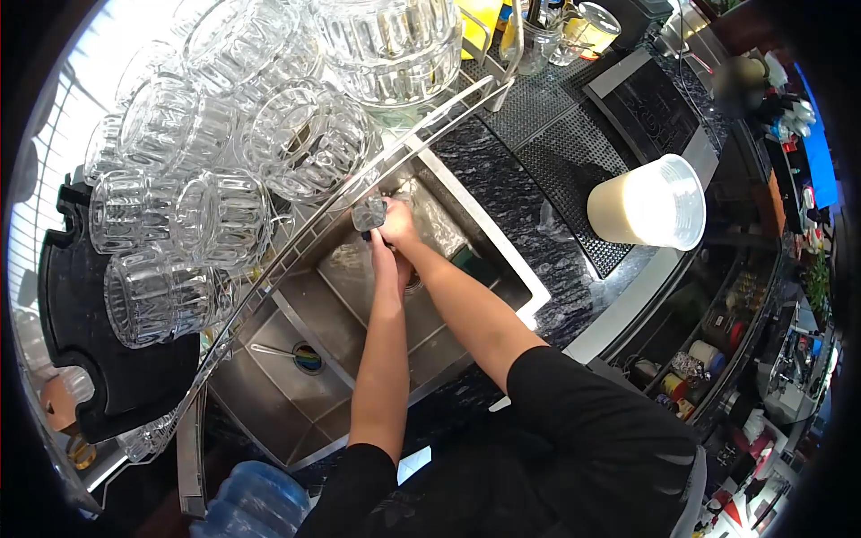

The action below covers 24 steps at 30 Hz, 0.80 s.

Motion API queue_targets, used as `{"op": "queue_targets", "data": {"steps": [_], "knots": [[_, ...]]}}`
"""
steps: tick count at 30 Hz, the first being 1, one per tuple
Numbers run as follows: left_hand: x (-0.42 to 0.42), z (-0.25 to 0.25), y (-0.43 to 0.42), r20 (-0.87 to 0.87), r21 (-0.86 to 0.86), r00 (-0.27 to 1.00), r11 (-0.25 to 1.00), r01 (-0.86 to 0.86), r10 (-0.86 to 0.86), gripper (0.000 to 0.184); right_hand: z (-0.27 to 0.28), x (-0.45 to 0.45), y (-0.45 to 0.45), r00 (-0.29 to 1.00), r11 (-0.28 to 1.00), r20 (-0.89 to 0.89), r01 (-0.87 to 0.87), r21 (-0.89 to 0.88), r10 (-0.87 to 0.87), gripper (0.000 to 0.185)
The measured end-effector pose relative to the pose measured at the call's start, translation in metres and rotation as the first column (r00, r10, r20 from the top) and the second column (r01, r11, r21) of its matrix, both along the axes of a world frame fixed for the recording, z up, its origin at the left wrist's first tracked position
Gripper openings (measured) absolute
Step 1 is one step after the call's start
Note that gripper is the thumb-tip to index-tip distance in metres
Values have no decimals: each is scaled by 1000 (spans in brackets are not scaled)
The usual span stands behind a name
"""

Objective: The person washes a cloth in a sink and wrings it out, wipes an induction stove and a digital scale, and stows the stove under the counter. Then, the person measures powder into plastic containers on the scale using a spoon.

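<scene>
Over the steel sink, the left hand and right hand wrap fingers round a clear, greyish glass.

Dark stone counter, pale veining, wet shine in places. Strong white glare upper left, washing out detail. Right, beyond counter edge: dark shelves, small goods crowded inside. Far right: green plant; bright blue panel, nature unclear.
</scene>
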State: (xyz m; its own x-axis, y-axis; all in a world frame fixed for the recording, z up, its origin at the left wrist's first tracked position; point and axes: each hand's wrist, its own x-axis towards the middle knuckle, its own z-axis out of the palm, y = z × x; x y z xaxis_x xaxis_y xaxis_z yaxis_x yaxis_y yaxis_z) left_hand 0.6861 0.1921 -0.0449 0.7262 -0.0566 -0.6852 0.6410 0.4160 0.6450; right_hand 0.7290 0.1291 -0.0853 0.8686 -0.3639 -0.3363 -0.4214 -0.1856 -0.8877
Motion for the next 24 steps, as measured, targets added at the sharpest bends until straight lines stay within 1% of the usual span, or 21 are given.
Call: {"op": "queue_targets", "data": {"steps": [2, 3, 4, 5, 6, 7, 8, 9, 10, 12, 13, 14, 15, 16, 17, 18, 19, 20, 21, 22, 24], "knots": [[-4, 2, -3, -67, -401, 997, 916, 3, -33, 58, 3, 3, 2, 997, 998, -47, 61, 36, -59, 28], [8, -53, 5, 48, -505, 997, 862, -31, 64, 64, 14, -2, -1, 998, 979, -53, -40, -200, 30, 26], [11, -67, 5, 120, -487, 984, 872, -60, 135, 57, 28, -4, -8, 990, 895, -83, -138, -424, 113, 25], [13, -64, 8, 198, -395, 973, 918, -29, 116, 47, 62, -8, -29, 970, 906, -143, -236, -352, 197, 20], [14, -64, 14, 274, -296, 958, 955, -6, 90, 40, 62, -10, -43, 983, 889, 15, -158, -431, 182, 24], [19, -64, 18, 148, -241, 980, 966, -95, 133, 43, 59, -6, -55, 976, 931, 128, -121, -344, 175, 25], [17, -66, 18, 146, -148, 975, 979, -143, 165, 43, 63, -3, -65, 958, 964, 241, -93, -250, 155, 25], [17, -68, 17, 178, -164, 972, 979, -123, 152, 42, 67, -5, -69, 947, 946, 277, -67, -317, 160, 27], [19, -71, 15, 213, -180, 967, 978, -104, 142, 42, 70, -6, -70, 957, 948, 231, -99, -303, 174, 28], [29, -81, 5, 312, -126, 950, 992, 4, 36, 41, 69, -14, -60, 949, 973, 307, 2, -232, 71, 30], [29, -83, -3, 329, -133, 943, 991, -13, 56, 43, 71, -22, -57, 956, 996, 294, 4, -91, 22, 32], [34, -101, -8, 472, -59, 881, 998, 28, 3, 45, 58, -27, -58, 971, 995, 229, -52, -83, 70, 39], [40, -94, -18, 289, 190, 955, 982, 7, -63, 42, 47, -32, -54, 985, 999, 173, -18, -28, 23, 47], [46, -97, -28, 286, 315, 955, 949, -15, -79, 36, 35, -35, -50, 993, 999, 114, 20, 26, -22, 55], [52, -110, -36, 272, 436, 958, 899, -35, -95, 37, 22, -36, -53, 999, 998, 43, -30, 51, 28, 72], [52, -86, -41, 272, 431, 957, 902, -27, -101, 37, 21, -37, -53, 999, 999, 41, -22, 46, 20, 72], [53, -61, -43, 205, 638, 932, 763, 104, -298, 44, 20, -38, -52, 997, 938, 49, 45, 343, -66, 76], [52, -24, -48, 95, 800, 878, 561, 214, -470, 54, 18, -39, -50, 988, 787, 32, 101, 608, -152, 79], [45, 8, -54, 203, 835, 808, 529, 153, -553, 68, 20, -37, -48, 982, 644, -17, 137, 752, -190, 71], [47, 32, -53, 141, 778, 766, 549, 305, -626, 66, 23, -36, -50, 993, 416, -7, 56, 908, -120, 57], [67, -7, -42, 286, 817, 700, 548, 180, -655, 64, 23, -33, -38, 964, 355, 55, 43, 934, -260, 44]]}}
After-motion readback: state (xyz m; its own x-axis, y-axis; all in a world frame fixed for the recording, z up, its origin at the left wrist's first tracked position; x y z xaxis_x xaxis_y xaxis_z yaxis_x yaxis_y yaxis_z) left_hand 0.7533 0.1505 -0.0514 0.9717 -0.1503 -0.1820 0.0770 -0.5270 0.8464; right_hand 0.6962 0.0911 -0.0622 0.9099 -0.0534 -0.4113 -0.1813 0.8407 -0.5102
